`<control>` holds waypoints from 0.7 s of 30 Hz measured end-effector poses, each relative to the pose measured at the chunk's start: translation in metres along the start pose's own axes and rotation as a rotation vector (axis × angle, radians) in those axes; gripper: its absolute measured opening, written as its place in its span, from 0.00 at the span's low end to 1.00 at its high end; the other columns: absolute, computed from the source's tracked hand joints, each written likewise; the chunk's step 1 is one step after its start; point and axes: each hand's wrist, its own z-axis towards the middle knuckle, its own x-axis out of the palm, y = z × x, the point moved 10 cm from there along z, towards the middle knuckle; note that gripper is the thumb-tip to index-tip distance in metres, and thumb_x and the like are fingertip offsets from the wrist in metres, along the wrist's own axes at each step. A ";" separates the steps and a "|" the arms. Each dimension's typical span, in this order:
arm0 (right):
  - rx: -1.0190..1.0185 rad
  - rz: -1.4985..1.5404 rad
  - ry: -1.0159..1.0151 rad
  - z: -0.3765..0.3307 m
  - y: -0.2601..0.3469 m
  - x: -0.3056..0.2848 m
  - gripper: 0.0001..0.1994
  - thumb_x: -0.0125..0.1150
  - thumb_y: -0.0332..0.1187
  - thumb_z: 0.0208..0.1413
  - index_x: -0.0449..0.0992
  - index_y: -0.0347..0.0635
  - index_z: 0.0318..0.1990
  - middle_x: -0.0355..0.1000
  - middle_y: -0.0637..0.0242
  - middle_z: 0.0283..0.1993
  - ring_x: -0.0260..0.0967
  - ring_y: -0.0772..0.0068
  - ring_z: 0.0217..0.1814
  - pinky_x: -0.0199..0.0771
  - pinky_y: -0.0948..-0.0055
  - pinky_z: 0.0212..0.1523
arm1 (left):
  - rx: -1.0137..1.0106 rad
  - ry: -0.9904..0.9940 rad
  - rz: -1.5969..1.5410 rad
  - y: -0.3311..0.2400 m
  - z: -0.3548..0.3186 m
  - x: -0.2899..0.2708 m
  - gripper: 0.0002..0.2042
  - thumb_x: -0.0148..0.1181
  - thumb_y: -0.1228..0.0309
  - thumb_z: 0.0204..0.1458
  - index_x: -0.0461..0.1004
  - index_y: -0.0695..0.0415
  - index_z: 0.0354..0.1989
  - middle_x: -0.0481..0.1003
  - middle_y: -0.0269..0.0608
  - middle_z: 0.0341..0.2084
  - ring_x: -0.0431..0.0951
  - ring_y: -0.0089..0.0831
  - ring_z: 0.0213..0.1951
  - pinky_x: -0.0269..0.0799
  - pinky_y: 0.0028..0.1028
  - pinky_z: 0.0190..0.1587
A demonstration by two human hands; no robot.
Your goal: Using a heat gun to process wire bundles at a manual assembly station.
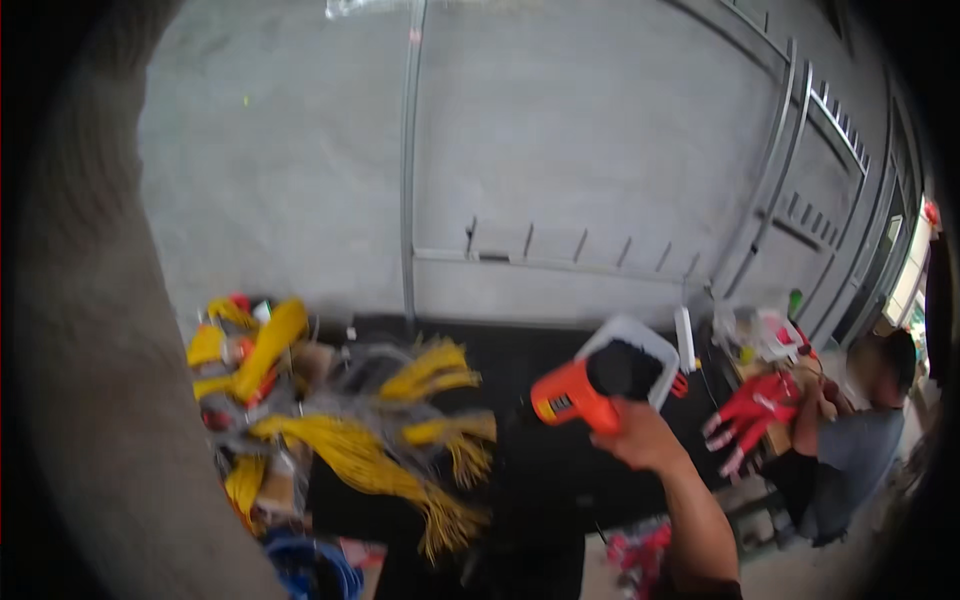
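Note:
My right hand (640, 438) is closed around the handle of an orange heat gun (572, 398). The heat gun is held above the black table (540, 490), its dark nozzle pointing left toward the bundles of yellow wires (355, 460). Those wires lie in several bunches with grey cable, their loose ends fanned out toward the middle of the table. Behind the heat gun, a white plastic bin (630, 330) with black contents is partly covered. My left hand does not show. A large, blurred, pale shape (110, 300) fills the left side; I cannot tell what it is.
A co-worker (850, 440) sits at the right beside red cables (755, 405) and a clear plastic bag (750, 330). Blue coiled cable (310, 565) lies low at the left. A grey wall with a metal rack frame (408, 180) rises behind the table.

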 end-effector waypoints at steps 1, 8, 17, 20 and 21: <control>-0.028 -0.003 -0.009 0.005 0.005 0.000 0.26 0.77 0.43 0.50 0.77 0.35 0.51 0.81 0.41 0.42 0.79 0.35 0.50 0.79 0.50 0.50 | -0.042 0.033 0.004 -0.014 -0.006 0.005 0.32 0.65 0.69 0.55 0.66 0.68 0.68 0.72 0.55 0.65 0.74 0.47 0.66 0.69 0.42 0.69; 0.064 0.020 0.056 0.009 -0.006 0.013 0.26 0.76 0.43 0.50 0.78 0.35 0.51 0.82 0.45 0.41 0.80 0.37 0.49 0.78 0.50 0.53 | -0.039 0.192 -0.019 -0.075 -0.004 0.033 0.32 0.65 0.70 0.54 0.67 0.69 0.68 0.72 0.55 0.65 0.74 0.46 0.66 0.69 0.42 0.69; 0.056 0.040 0.095 0.003 0.005 0.015 0.26 0.75 0.43 0.51 0.77 0.34 0.51 0.81 0.43 0.42 0.79 0.38 0.51 0.78 0.50 0.54 | -0.354 1.006 0.330 0.059 -0.366 0.217 0.14 0.58 0.71 0.58 0.81 0.53 0.51 0.78 0.40 0.51 0.74 0.46 0.58 0.69 0.45 0.62; 0.070 0.037 0.077 -0.001 0.000 0.009 0.25 0.75 0.43 0.51 0.77 0.33 0.50 0.81 0.43 0.41 0.80 0.38 0.50 0.78 0.51 0.52 | -0.324 1.078 0.303 0.079 -0.412 0.252 0.14 0.57 0.70 0.58 0.82 0.51 0.51 0.77 0.39 0.53 0.72 0.45 0.61 0.66 0.46 0.64; 0.094 0.038 0.077 -0.002 -0.005 0.006 0.25 0.75 0.42 0.51 0.77 0.33 0.49 0.81 0.43 0.41 0.80 0.38 0.50 0.78 0.51 0.52 | -0.290 1.204 0.281 0.080 -0.427 0.264 0.15 0.57 0.70 0.57 0.82 0.49 0.52 0.76 0.38 0.53 0.71 0.45 0.62 0.65 0.47 0.65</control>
